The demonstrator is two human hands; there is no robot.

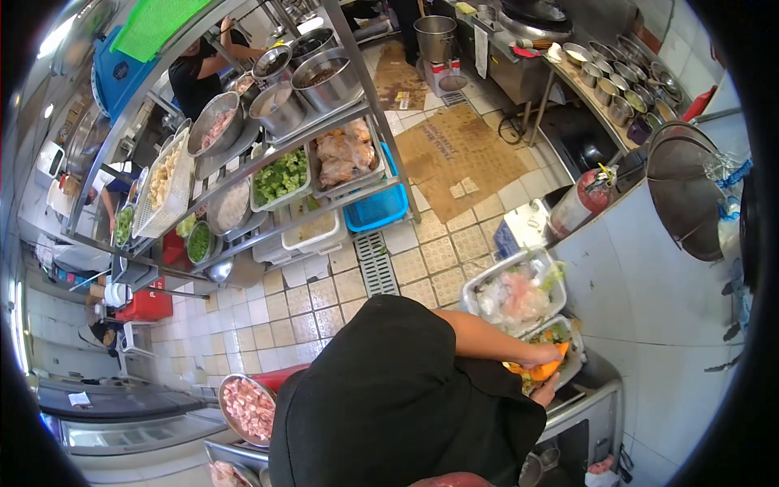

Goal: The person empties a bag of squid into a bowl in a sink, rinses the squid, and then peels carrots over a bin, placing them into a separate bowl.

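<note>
Both bare hands work over a pale plastic bin [578, 357] that holds green and orange scraps. My left hand [540, 355] is closed around an orange vegetable piece [545, 372], with bright orange flesh showing beyond the fingers. Just below it, my right hand [544, 393] has its fingers bent, with a fingertip right at the orange piece's lower side. I cannot tell what else that hand holds. Beside this bin stands another white bin [468, 299] with clear plastic bags and leafy bits in it.
A metal shelf rack [357, 61] holds broccoli [280, 174], bagged food and pots. A bowl of raw meat [249, 408] stands behind me. A fire extinguisher [580, 203] is near the wall. Cardboard [438, 162] covers some floor tiles. Another person [199, 77] works beyond the rack.
</note>
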